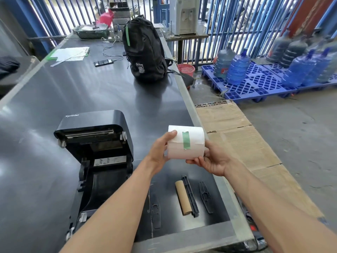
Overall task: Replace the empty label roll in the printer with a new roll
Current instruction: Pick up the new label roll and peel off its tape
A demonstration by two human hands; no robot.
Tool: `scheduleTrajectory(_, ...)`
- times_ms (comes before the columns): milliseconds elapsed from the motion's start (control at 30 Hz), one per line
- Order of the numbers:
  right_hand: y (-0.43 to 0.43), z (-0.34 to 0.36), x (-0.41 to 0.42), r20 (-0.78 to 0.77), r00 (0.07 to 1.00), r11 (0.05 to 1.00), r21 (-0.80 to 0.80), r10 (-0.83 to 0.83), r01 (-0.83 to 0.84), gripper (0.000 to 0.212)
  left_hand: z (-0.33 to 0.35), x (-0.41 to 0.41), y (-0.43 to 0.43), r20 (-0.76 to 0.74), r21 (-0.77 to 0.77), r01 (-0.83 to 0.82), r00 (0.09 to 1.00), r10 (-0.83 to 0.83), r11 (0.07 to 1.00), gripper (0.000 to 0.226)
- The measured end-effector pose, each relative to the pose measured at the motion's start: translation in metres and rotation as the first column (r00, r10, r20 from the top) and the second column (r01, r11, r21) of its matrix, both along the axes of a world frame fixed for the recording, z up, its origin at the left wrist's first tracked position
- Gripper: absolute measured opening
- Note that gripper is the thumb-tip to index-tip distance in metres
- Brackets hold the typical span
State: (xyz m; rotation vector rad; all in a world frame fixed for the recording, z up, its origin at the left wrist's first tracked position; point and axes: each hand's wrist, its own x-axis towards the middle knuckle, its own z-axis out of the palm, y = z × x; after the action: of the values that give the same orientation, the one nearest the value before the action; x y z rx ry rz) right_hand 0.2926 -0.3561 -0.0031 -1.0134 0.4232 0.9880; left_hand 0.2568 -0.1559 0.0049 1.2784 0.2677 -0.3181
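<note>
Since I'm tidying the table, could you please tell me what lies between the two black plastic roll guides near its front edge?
In the head view, a brown cardboard tube and a black plastic spindle bar lie side by side between the guides.

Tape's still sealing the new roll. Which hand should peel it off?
Right, probably. The left hand wraps the roll's left end, thumb on top, steadying it. The right hand only cradles it from below, fingers close beneath the green tape, so it can let go more easily.
</note>
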Motion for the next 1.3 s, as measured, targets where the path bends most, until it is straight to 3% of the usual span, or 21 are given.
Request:
scheduleTrajectory(100, -0.001, 0.008, -0.013, 0.020, 1.000, 1.000, -0.002, 0.004, -0.004, 0.085, 0.011, -0.004, 0.002, 0.003, 0.001, 0.062, 0.998, -0.062, 0.998, 0.064)
scheduleTrajectory(233, -0.005, 0.029, -0.014, 0.192, 0.978, 0.963, -0.268, 0.082, -0.028, 0.044, 0.024, -0.007, 0.007, -0.291, 0.199, 0.100, 0.956, -0.039, 0.975, 0.059)
scheduleTrajectory(300, -0.004, 0.046, -0.012, 0.230, 0.956, 0.890, -0.453, 0.180, -0.059, 0.026, 0.027, -0.010, 0.008, -0.375, 0.200, 0.134, 0.926, -0.050, 0.971, 0.056)
scheduleTrajectory(400, -0.001, 0.071, -0.009, 0.249, 0.893, 0.746, -0.652, 0.374, -0.131, 0.022, 0.028, -0.010, 0.009, -0.345, 0.284, 0.159, 0.937, -0.054, 0.946, 0.061)
scheduleTrajectory(467, 0.002, 0.086, -0.009, 0.236, 0.846, 0.639, -0.755, 0.478, -0.151, 0.017, 0.029, -0.006, 0.014, -0.331, 0.341, 0.202, 0.940, -0.084, 0.918, 0.077)
scheduleTrajectory(567, 0.010, 0.100, -0.009, 0.204, 0.784, 0.493, -0.858, 0.587, -0.145, 0.017, 0.039, -0.008, 0.013, -0.407, 0.285, 0.345, 0.888, -0.213, 0.894, 0.108)
scheduleTrajectory(633, 0.014, 0.108, -0.010, 0.212, 0.757, 0.451, -0.884, 0.618, -0.121, 0.020, 0.041, -0.011, 0.009, -0.425, 0.235, 0.364, 0.872, -0.241, 0.901, 0.109)
scheduleTrajectory(700, 0.013, 0.112, -0.010, 0.277, 0.751, 0.490, -0.869, 0.599, -0.070, 0.026, 0.036, -0.015, 0.006, -0.438, 0.141, 0.284, 0.877, -0.197, 0.948, 0.095)
scheduleTrajectory(800, 0.001, 0.113, -0.019, 0.458, 0.726, 0.682, -0.731, 0.513, -0.021, 0.045, 0.022, -0.025, 0.003, -0.442, -0.172, 0.042, 0.890, -0.115, 0.984, 0.080)
scheduleTrajectory(867, -0.005, 0.103, -0.034, 0.556, 0.642, 0.754, -0.655, 0.528, -0.052, 0.045, 0.016, -0.031, -0.001, -0.415, -0.332, -0.074, 0.907, -0.075, 0.940, 0.076)
scheduleTrajectory(900, -0.005, 0.093, -0.043, 0.600, 0.583, 0.762, -0.645, 0.548, -0.053, 0.055, 0.015, -0.033, -0.004, -0.408, -0.409, -0.122, 0.911, -0.062, 0.904, 0.077)
scheduleTrajectory(1000, 0.004, 0.062, -0.056, 0.726, 0.415, 0.748, -0.648, 0.548, 0.144, 0.110, 0.020, -0.038, -0.013, -0.389, -0.607, -0.194, 0.918, -0.076, 0.770, 0.077)
scheduleTrajectory(1067, 0.009, 0.054, -0.054, 0.791, 0.346, 0.765, -0.596, 0.505, 0.244, 0.125, 0.020, -0.039, -0.016, -0.359, -0.658, -0.175, 0.928, -0.102, 0.732, 0.076)
scheduleTrajectory(1167, 0.011, 0.055, -0.050, 0.842, 0.275, 0.782, -0.535, 0.464, 0.319, 0.115, 0.014, -0.041, -0.016, -0.320, -0.672, -0.120, 0.937, -0.141, 0.731, 0.076)
scheduleTrajectory(1300, 0.017, 0.062, -0.050, 0.875, 0.208, 0.786, -0.485, 0.438, 0.383, 0.089, 0.006, -0.046, -0.009, -0.277, -0.588, 0.023, 0.934, -0.228, 0.808, 0.079)
